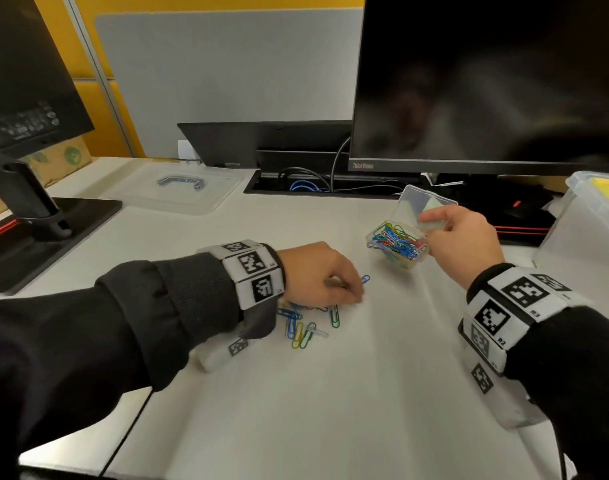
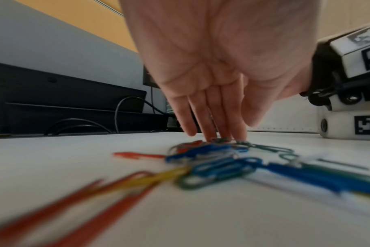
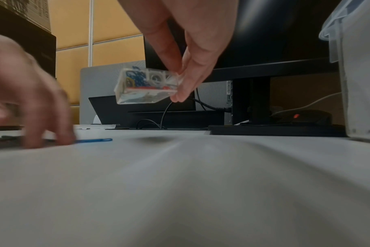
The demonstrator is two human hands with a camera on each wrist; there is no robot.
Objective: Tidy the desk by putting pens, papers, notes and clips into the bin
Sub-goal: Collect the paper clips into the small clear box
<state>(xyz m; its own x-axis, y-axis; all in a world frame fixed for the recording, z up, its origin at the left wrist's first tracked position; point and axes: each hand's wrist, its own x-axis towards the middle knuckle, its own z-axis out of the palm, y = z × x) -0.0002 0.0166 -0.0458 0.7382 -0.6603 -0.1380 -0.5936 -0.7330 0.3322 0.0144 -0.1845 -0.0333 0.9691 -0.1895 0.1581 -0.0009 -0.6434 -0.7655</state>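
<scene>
Loose paper clips [image 2: 217, 165] lie on the white desk [image 1: 331, 393] in red, yellow, blue and green, just under the left wrist. Over them the left hand [image 1: 317, 275] reaches down with its fingers [image 2: 209, 117] straight and close together, and the fingertips touch the far side of the pile — nothing is pinched between them. One blue clip [image 3: 95, 140] lies a little apart, beside these fingertips.

To the right, the right hand [image 1: 462, 237] pinches a small clear box [image 1: 398, 242] by one side, between thumb and fingers, and holds it above the desk. Its lid [image 1: 424, 202] stands open, and many coloured clips fill it. At the far right edge stands a translucent bin [image 1: 580, 216] — something yellow shows inside.
</scene>
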